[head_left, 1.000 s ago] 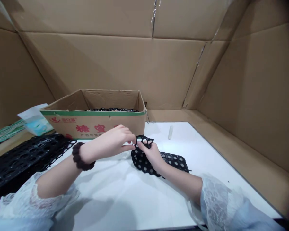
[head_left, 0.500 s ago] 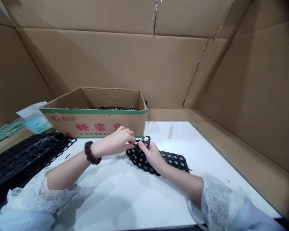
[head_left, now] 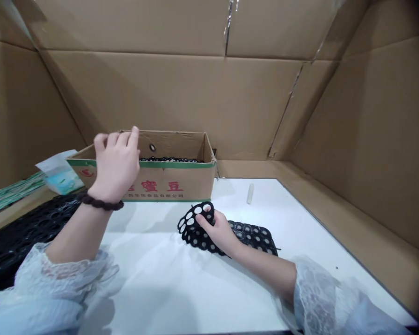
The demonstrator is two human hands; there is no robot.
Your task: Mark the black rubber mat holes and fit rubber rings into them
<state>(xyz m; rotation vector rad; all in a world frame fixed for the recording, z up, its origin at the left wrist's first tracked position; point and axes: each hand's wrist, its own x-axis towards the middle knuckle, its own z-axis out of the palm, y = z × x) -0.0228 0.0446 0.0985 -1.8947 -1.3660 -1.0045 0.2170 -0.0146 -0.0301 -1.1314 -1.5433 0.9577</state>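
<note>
On white tabletop (head_left: 153, 288), right hand (head_left: 221, 232) pinches folded black perforated sheet (head_left: 199, 236), edge raised: handling step, by judgement. Left hand (head_left: 115, 163) at box (head_left: 195, 181), fingers close together; grip unclear. 1 dark ring (head_left: 150, 145) beyond. Returning calls for rim clearance; room nearside.

Left hand (head_left: 117, 160) raised, right hand (head_left: 220, 232) pinching

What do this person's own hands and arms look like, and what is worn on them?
Both hands are bare, with no gloves. The left hand has a dark, knobbly band around its wrist; the right hand shows nothing on its wrist. Both arms have pale blue sleeves ending in wide, see-through white lace cuffs.
</note>
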